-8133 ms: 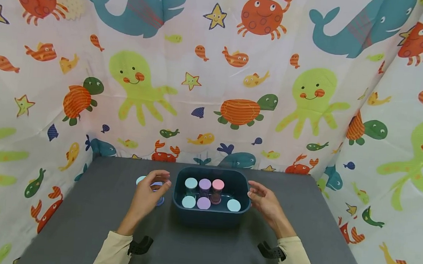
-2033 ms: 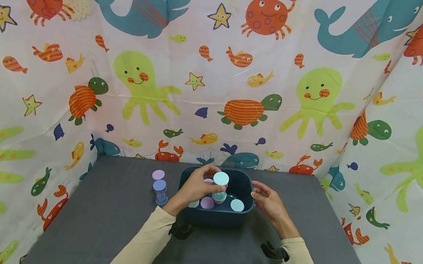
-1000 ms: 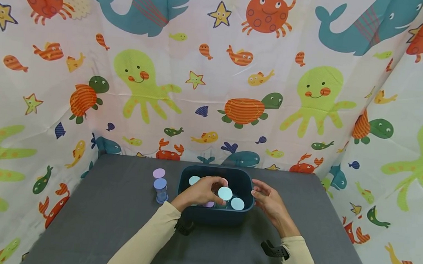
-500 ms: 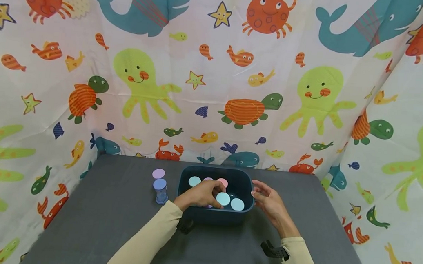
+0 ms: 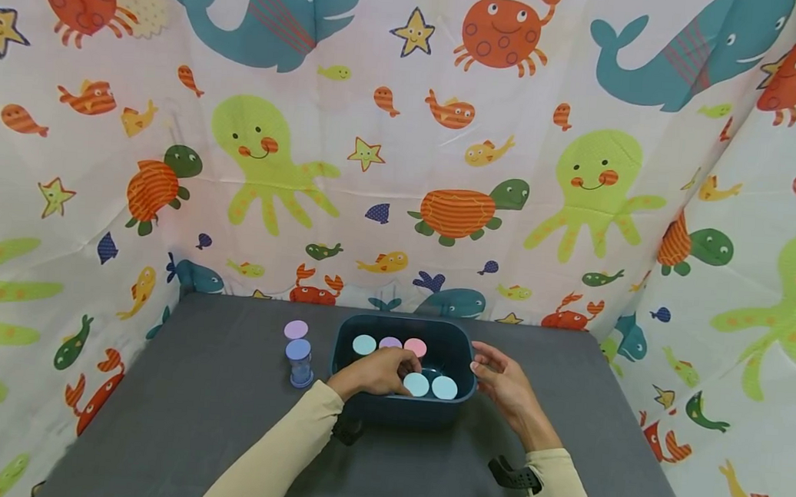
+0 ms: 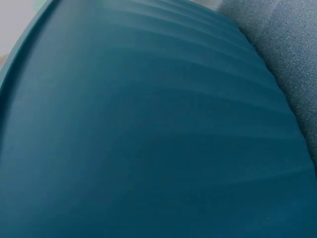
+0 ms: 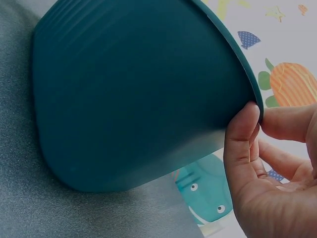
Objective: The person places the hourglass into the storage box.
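Note:
A dark teal bin (image 5: 403,412) stands on the table. Inside it, my left hand (image 5: 377,370) curls finger and thumb at the left side of a mint-capped sand timer (image 5: 417,384), low near the front wall. Another mint-capped timer (image 5: 444,388) stands just right of it. Along the back are a mint-capped timer (image 5: 364,345), a purple-capped one (image 5: 390,343) and a pink-capped one (image 5: 415,347). The left hand hides the bin's front left. My right hand (image 7: 267,168) pinches the bin's right rim between thumb and finger. The left wrist view shows only the bin's outer wall (image 6: 148,124).
Left of the bin, a blue sand timer (image 5: 299,363) stands upright on the grey table (image 5: 222,390), with a purple-capped one (image 5: 296,329) behind it. A white curtain (image 5: 393,125) printed with sea animals hangs behind and at both sides.
My left hand has brought the mint-capped sand timer from left of the bin, over it, and down to the front, beside the other mint cap. The right hand stays at the rim.

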The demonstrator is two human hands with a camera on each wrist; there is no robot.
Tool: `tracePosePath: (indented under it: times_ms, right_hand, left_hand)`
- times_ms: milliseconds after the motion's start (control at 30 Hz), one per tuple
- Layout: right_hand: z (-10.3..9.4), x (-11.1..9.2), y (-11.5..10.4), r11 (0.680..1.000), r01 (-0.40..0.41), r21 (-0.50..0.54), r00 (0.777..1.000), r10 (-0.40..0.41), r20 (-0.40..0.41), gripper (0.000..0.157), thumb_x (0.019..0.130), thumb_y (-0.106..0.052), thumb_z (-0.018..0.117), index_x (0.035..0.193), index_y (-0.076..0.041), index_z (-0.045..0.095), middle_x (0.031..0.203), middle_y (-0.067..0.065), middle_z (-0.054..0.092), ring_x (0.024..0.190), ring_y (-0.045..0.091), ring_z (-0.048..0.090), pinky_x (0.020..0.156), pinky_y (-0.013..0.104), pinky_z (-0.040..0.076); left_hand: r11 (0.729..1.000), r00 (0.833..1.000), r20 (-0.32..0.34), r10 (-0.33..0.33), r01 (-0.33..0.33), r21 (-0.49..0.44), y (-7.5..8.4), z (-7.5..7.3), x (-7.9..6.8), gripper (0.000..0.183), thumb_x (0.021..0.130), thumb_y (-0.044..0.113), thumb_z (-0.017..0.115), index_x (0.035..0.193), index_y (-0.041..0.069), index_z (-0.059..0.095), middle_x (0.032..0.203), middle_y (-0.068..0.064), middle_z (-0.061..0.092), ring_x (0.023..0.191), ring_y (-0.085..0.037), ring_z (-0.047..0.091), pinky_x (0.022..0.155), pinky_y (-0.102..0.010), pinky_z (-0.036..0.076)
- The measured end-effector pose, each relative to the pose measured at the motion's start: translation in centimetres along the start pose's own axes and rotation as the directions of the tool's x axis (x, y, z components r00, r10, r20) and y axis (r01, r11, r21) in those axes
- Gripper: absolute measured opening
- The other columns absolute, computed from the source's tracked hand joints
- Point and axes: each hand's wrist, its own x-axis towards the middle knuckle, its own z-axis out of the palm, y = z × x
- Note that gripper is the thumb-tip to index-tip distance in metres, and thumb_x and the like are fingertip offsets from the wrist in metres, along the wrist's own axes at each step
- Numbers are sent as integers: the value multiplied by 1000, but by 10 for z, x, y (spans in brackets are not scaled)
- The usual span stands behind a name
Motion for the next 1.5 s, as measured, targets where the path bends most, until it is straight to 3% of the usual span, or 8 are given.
tracePosePath:
  times_ms: [133,300,667,1000,1200,1367,1500]
  right_hand:
    - [1,0,0,1000,3,-3,1000,-3,2,47,99,-9,55,145,-7,45,105,-1,53,93,14,55,77,25,52]
    - [1,1,1,1000,6,10,1000,-6,5,47,99,-8,56,145,-6,44,103,-1,52,93,14,55,76,25,52]
    - [0,1,0,1000,0,-5,1000,0,-4,48,99,-10,56,145,-7,45,106,0,52,94,15,54,77,26,52]
    - [1,2,0,1000,0,2,1000,0,-7,46,99,-9,55,144,-8,46,107,1,52,93,14,56,77,26,53]
    - [0,3,0,1000,-4,1,1000,4,-9,45,99,-9,55,144,-9,46,107,2,52,96,17,55,77,26,53]
    - [-1,1,0,1000,-3,-5,1000,3,-6,48,99,-11,56,145,-8,45,108,1,52,97,17,55,78,26,53]
    - [-1,0,0,1000,-6,-9,1000,6,-9,48,98,-11,57,145,-8,45,107,1,52,95,15,55,78,26,53]
  left_hand:
    - [1000,1000,11,-19,19,8,1,-1,0,30,77,7,82,101,10,65,101,-4,69,93,-17,65,89,-32,54]
    - [1000,1000,20,5,-5,15,1,0,2,31,76,6,82,102,7,65,100,-7,69,94,-21,66,87,-31,54]
    - [1000,999,32,-14,14,5,-1,3,6,32,75,3,82,101,9,64,96,-3,66,88,-14,62,84,-27,53]
    - [1000,998,62,-8,7,3,0,-3,1,42,81,9,79,118,6,62,111,-5,65,100,-19,62,96,-34,52]
    - [996,999,33,40,-37,-77,2,-8,-6,44,81,14,80,120,5,61,116,-14,66,105,-30,64,94,-33,53]
    - [992,999,-12,41,-42,-119,4,-12,-14,43,82,23,80,120,11,63,116,-11,67,105,-27,65,90,-30,55]
    - [986,998,-53,38,-46,-160,9,-18,-24,49,84,26,78,126,9,60,120,-10,65,111,-26,65,90,-33,56]
